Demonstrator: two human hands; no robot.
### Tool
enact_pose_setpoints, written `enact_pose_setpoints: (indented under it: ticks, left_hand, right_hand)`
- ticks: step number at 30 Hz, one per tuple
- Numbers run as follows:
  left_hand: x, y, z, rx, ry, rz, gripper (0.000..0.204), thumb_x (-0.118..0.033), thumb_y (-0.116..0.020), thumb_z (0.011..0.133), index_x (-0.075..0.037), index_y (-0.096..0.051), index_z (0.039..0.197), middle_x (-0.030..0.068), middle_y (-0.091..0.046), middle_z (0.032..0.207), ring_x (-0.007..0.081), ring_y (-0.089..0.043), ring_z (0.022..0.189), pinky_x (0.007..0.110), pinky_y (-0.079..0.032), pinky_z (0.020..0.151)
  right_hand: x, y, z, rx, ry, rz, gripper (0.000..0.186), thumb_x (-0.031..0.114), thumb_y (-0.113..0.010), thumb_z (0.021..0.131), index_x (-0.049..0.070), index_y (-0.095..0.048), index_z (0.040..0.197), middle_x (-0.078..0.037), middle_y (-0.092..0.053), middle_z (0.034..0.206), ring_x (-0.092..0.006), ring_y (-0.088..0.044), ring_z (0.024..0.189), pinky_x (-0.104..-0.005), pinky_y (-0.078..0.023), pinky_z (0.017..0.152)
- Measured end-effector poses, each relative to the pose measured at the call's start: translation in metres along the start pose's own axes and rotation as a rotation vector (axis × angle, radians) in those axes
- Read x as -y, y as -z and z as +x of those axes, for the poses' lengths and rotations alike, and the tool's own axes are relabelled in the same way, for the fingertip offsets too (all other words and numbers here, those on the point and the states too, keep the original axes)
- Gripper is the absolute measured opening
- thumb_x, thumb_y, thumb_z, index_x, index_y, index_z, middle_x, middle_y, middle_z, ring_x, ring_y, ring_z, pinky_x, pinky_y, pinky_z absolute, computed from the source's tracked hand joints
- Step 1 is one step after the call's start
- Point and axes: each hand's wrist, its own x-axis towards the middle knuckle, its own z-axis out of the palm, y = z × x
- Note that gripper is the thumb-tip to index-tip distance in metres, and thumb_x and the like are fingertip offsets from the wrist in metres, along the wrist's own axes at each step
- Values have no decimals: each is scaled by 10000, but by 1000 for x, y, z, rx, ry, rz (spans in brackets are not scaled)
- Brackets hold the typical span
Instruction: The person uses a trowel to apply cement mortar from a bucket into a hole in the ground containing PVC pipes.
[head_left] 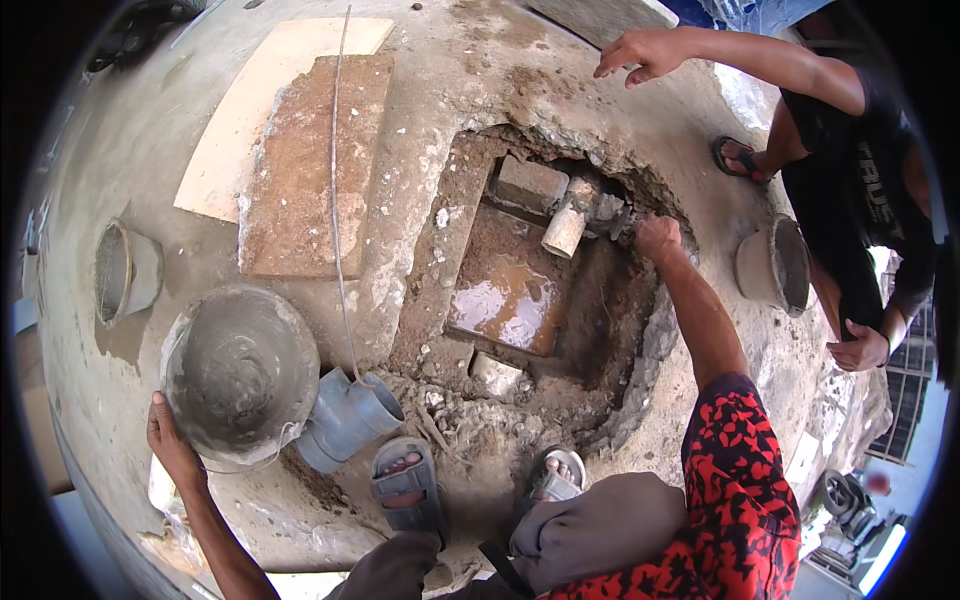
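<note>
At the far left stands a small grey bucket [127, 270] on the concrete floor [420, 90]. The left hand [168, 437] rests on the rim of a round pan of wet cement [240, 372], fingers curled over its edge. Beside the pan lies a grey pipe elbow [345, 420]. In the middle is a square pit [545, 270] with muddy water. The right hand [658, 238] is inside the pit, near a pale pipe end [565, 230]; its grip seems pressed together, but on what I cannot tell. On the right, another person's hand [645, 52] hovers with spread fingers.
</note>
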Motion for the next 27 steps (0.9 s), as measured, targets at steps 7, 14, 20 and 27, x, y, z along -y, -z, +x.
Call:
enact_pose_setpoints:
  ticks: [7,14,20,27]
  left_hand:
    - [6,4,1,63,66,-41,440,-390,-516,935,31,-614,1021,89,-629,958,150,-557,831,284,-443,785]
    - [3,0,-3,66,65,-18,424,-374,-524,935,31,-613,1026,91,-631,964,151,-564,849,282,-445,800]
    - [-5,-5,0,59,42,-60,411,-366,-523,936,25,-614,1024,88,-630,959,149,-564,846,277,-445,800]
    - [-2,0,-5,71,56,-87,407,-364,-517,940,28,-608,997,79,-624,941,140,-551,827,276,-440,782]
  right_hand:
    - [-9,44,-33,43,-14,29,243,193,-492,858,122,-654,1024,-96,-647,1061,-241,-623,1012,-374,-530,760]
    - [12,6,-40,-12,-63,84,231,167,-485,846,103,-660,982,-122,-652,1026,-272,-649,931,-379,-532,744]
    - [-18,21,-42,-185,-141,197,235,187,-518,798,89,-667,951,-158,-664,959,-312,-647,905,-423,-525,766]
    - [-33,26,-124,-340,-358,574,378,195,-501,801,62,-599,1141,-211,-647,961,-303,-632,953,-416,-489,823]
